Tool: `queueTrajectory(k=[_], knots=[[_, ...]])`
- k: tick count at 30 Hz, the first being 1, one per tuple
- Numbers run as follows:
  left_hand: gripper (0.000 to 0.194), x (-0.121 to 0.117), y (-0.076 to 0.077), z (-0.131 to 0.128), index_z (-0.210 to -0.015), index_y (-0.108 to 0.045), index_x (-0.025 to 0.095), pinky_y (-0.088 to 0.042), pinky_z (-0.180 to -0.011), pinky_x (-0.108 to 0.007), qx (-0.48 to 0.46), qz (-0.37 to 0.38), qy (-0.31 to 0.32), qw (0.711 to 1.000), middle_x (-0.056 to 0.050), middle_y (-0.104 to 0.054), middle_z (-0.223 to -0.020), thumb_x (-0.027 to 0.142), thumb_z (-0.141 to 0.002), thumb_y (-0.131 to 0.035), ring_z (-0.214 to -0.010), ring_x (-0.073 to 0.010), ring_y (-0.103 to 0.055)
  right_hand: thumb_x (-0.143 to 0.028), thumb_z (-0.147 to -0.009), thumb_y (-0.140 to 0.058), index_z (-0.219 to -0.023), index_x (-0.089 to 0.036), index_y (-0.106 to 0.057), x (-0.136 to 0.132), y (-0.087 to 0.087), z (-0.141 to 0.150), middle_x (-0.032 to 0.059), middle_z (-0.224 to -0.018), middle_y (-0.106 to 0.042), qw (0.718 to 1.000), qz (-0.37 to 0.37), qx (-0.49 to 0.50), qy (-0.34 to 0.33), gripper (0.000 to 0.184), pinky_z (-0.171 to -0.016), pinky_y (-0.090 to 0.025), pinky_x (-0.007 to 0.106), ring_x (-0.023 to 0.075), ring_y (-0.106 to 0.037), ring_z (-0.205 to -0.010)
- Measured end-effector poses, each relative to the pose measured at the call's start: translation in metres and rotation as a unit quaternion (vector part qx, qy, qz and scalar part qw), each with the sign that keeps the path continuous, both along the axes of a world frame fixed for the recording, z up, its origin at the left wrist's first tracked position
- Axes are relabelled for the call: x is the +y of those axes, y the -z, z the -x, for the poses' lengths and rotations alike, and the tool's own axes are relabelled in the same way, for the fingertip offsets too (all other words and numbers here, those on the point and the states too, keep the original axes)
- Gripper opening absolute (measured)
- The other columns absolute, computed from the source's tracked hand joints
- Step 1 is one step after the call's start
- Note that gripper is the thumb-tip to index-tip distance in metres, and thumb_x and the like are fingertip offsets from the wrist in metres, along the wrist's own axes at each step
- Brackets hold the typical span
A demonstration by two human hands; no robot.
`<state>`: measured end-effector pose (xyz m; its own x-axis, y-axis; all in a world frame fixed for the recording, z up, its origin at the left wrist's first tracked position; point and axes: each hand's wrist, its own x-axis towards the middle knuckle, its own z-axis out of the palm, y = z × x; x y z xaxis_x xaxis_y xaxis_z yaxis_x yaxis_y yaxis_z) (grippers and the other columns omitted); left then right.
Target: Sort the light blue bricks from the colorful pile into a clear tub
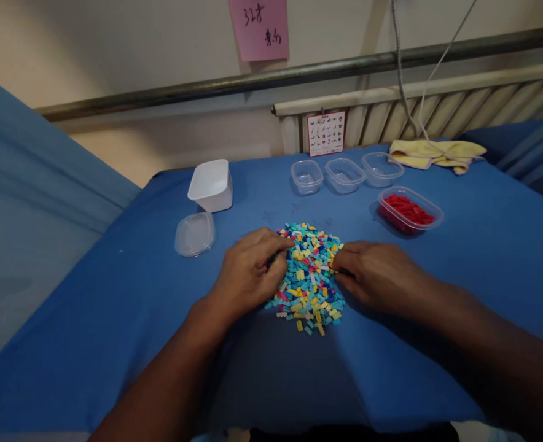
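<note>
A heap of small plastic bricks [309, 276] in light blue, yellow, pink and white lies in the middle of the blue-covered table [115, 319]. My left hand [248, 273] rests on the heap's left edge, fingers curled into the bricks. My right hand [377, 273] lies at the heap's right edge, fingertips pressed together among the bricks. What either hand holds is hidden by the fingers.
A clear tub of red bricks [410, 210] stands to the right. Three empty clear tubs [345, 174] line the back. A white square tub [211, 184] and a clear lid [195, 234] sit at left. A yellow cloth [437, 153] lies by the radiator.
</note>
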<state>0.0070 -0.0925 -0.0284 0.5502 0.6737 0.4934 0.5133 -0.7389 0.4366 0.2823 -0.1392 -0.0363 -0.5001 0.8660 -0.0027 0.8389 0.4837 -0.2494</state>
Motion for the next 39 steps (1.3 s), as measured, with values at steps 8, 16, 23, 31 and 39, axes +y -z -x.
queueTrajectory(k=[8, 16, 23, 31, 39], knots=[[0.025, -0.002, 0.0, -0.002, -0.124, -0.078, 0.018, -0.051, -0.092, -0.048, 0.118, -0.056, 0.017, 0.991, -0.011, -0.074, -0.112, 0.025, -0.107, -0.061, -0.106, -0.0289, -0.07, -0.01, -0.091, -0.065, -0.099, -0.021, -0.075, 0.003, 0.007, 0.001, 0.0061, -0.096, -0.078, 0.996, 0.035, 0.082, 0.007, 0.017, -0.07, -0.036, 0.033, 0.0227, -0.07, -0.086], [0.021, -0.016, -0.004, -0.048, -0.111, -0.082, 0.019, -0.034, -0.124, -0.061, 0.227, -0.038, 0.052, 0.972, -0.014, -0.071, -0.129, 0.023, -0.103, -0.063, -0.127, -0.0343, -0.062, -0.01, -0.087, -0.063, -0.1, -0.022, -0.08, 0.01, 0.002, -0.013, 0.0047, -0.095, -0.077, 0.982, 0.075, 0.172, -0.016, 0.024, -0.075, -0.044, 0.031, 0.021, -0.069, -0.084], [0.015, -0.017, -0.005, -0.053, -0.102, -0.077, 0.018, -0.042, -0.113, -0.055, 0.232, 0.002, 0.04, 0.972, -0.011, -0.07, -0.118, 0.018, -0.101, -0.062, -0.115, -0.0313, -0.062, -0.011, -0.093, -0.062, -0.105, -0.02, -0.076, 0.007, 0.007, -0.01, 0.0093, -0.103, -0.077, 0.992, 0.071, 0.094, -0.034, 0.02, -0.077, -0.044, 0.033, 0.024, -0.07, -0.092], [0.007, -0.016, -0.002, -0.048, -0.096, -0.069, 0.018, -0.048, -0.086, -0.042, 0.046, 0.061, 0.035, 0.996, -0.004, -0.073, -0.093, 0.016, -0.1, -0.063, -0.09, -0.0223, -0.066, -0.019, -0.097, -0.065, -0.101, -0.021, -0.073, 0.01, 0.001, -0.011, 0.002, -0.086, -0.072, 0.918, 0.156, 0.365, -0.002, 0.009, -0.07, -0.048, 0.032, 0.0177, -0.065, -0.074], [0.015, -0.027, -0.004, -0.047, -0.107, -0.083, 0.019, -0.062, -0.083, -0.029, -0.291, 0.352, 0.031, 0.889, -0.006, -0.082, -0.102, 0.027, -0.095, -0.085, -0.092, -0.0188, -0.078, -0.04, -0.081, -0.095, -0.102, -0.022, -0.079, 0.011, 0.018, 0.016, 0.0013, -0.083, -0.078, 0.712, 0.253, 0.645, 0.117, 0.032, -0.069, -0.057, 0.03, 0.0164, -0.072, -0.074]])
